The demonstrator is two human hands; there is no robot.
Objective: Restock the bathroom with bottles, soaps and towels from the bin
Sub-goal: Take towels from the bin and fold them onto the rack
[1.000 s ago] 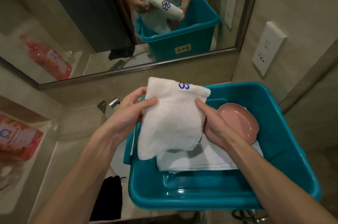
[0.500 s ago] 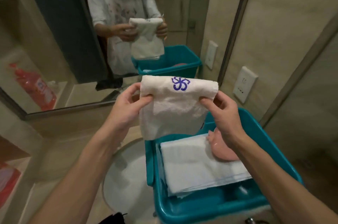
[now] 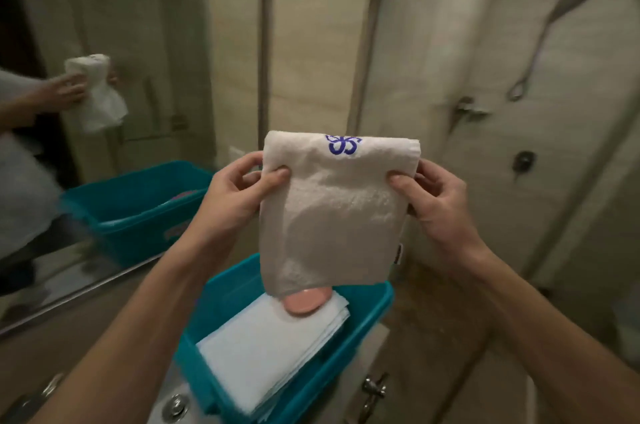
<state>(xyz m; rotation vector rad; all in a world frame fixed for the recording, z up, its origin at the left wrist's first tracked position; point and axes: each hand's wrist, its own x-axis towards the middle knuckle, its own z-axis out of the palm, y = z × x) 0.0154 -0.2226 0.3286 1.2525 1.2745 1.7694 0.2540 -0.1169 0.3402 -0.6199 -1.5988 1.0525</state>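
I am holding a folded white towel (image 3: 332, 215) up in front of me with both hands, well above the bench (image 3: 69, 337). My left hand (image 3: 235, 191) is pinching the towel's upper left edge, with the thumb pressing on the near face and the fingers (image 3: 239, 163) curling behind it. My right hand (image 3: 440, 205) is gripping the upper right edge in the same way. The towel is hanging flat and upright, with a blue emblem (image 3: 343, 144) at its top fold.

Below it a teal bin (image 3: 221, 288) is sitting toward the right end of the bench. Inside the bin a stack of folded cloths (image 3: 270, 347) (pale, almost white) is lying flat. A pink soap dish (image 3: 304, 302) is resting on the stack's far end, and the towel's lower edge is partly covering it.

The mirror (image 3: 104, 25) along the bench's back edge is showing the bin and the towel in my hands, both blurred. To the right, behind glass, a shower hose (image 3: 540, 35) is hanging down the wall.
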